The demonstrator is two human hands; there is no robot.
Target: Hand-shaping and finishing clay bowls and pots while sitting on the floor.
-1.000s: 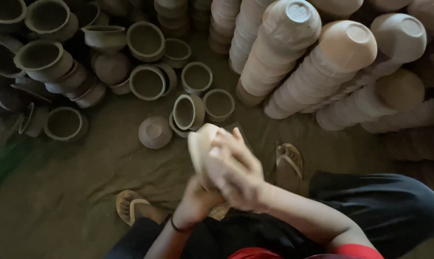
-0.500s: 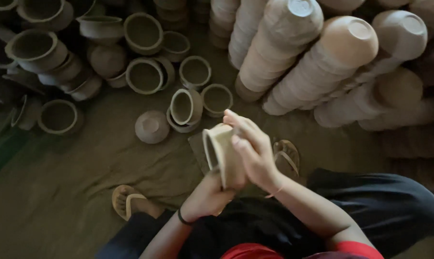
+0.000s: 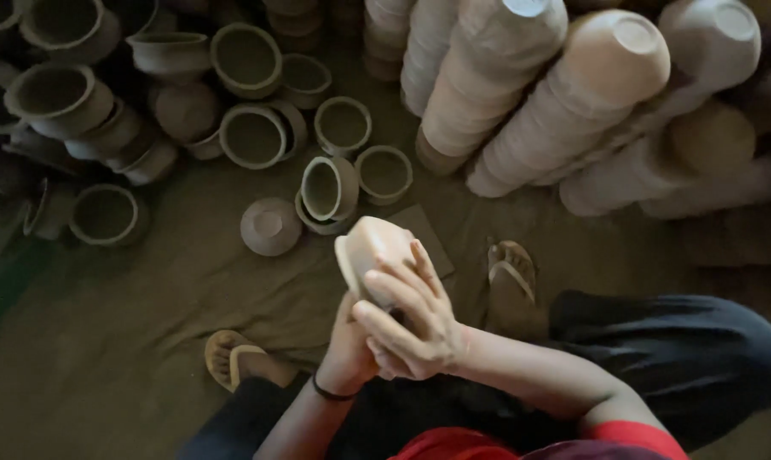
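Loose pots [image 3: 249, 136] strewn left of held bowl [image 3: 370, 252], unstacked. Bowl raised mid-frame, tilted; left hand [image 3: 351, 345] cupped under it, right hand [image 3: 415, 319] gripping its side. Stacked bowl columns [image 3: 522, 94] right of it. Sorting seemingly partway.

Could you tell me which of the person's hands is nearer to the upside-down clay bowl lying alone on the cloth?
Left. The left hand, under the held clay bowl, sits closer to the upside-down bowl on the cloth. The right hand wraps the held bowl's far side, further right.
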